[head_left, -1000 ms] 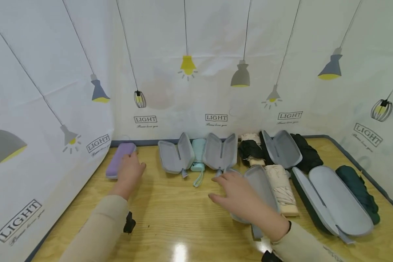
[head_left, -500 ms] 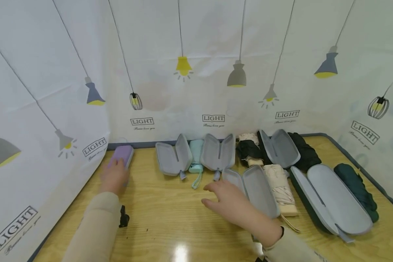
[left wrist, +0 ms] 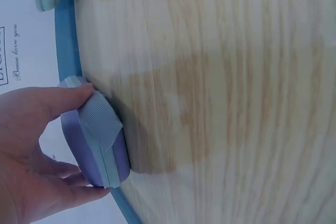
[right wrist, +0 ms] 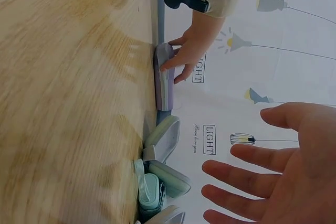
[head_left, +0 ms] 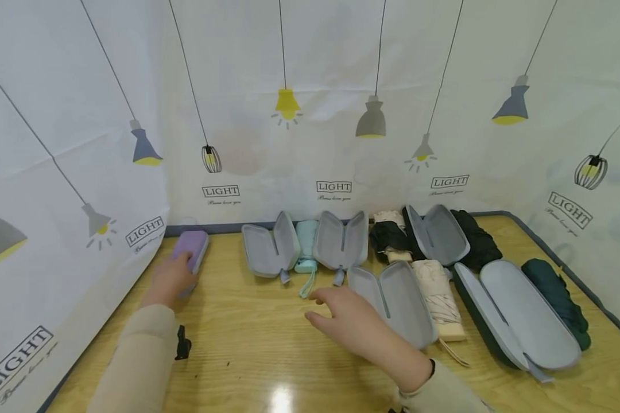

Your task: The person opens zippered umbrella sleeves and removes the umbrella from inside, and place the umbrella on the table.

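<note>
At the back left of the table, my left hand (head_left: 167,281) grips a closed purple zip case (head_left: 191,245). In the left wrist view its thumb presses near the grey ribbed tab (left wrist: 101,120) at the case's end, and its fingers lie along the opposite side. My right hand (head_left: 348,318) hovers over the middle of the table with fingers spread, holding nothing. Nearest to it is an open grey-lined case (head_left: 410,304), with a cream folded umbrella (head_left: 439,295) beside that. A mint folded umbrella (head_left: 306,241) with a wrist loop lies farther back.
Two more open cases, a left one (head_left: 268,252) and a right one (head_left: 340,244), flank the mint umbrella. To the right lie a long open case (head_left: 527,321), a dark green umbrella (head_left: 558,304), and a black one (head_left: 477,241). A lamp-printed sheet (head_left: 268,160) hangs behind.
My left hand has shifted from the right side of the purple case to its near end and grips it there. My right hand has drifted slightly left, staying spread.
</note>
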`<state>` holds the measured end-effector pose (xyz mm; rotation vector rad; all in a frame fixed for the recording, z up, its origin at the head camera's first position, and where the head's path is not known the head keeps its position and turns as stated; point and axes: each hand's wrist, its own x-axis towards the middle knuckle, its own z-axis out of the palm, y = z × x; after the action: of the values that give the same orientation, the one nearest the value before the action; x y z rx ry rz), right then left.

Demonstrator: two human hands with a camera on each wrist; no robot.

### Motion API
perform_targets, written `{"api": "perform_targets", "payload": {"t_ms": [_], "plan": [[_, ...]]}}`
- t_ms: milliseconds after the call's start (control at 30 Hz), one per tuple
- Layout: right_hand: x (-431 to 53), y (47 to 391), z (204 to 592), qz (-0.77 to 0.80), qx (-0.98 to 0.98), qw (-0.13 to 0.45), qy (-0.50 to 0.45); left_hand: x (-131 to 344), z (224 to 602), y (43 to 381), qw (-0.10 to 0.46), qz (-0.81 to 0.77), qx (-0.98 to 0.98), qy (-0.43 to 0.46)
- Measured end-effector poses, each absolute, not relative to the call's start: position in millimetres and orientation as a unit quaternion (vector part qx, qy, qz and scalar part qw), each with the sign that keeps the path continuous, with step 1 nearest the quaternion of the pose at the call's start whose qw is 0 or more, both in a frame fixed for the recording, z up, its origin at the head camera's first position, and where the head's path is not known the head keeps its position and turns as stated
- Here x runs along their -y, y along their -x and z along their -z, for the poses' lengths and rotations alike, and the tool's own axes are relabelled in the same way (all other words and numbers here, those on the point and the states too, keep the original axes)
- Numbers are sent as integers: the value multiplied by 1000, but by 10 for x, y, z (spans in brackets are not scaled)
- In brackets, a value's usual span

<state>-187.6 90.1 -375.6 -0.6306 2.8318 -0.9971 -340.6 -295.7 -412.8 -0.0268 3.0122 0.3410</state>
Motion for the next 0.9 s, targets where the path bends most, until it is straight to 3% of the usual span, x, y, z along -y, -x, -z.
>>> {"api": "perform_targets", "payload": {"t_ms": [567,900], "plan": [[-716,1849,3759,339,-914,67,215,2891,3960,3155,116,-107,-986,-48],[-659,1784,3772,336,-912,83,219,2973,3997,2983,113,-86,-984,-106]]}}
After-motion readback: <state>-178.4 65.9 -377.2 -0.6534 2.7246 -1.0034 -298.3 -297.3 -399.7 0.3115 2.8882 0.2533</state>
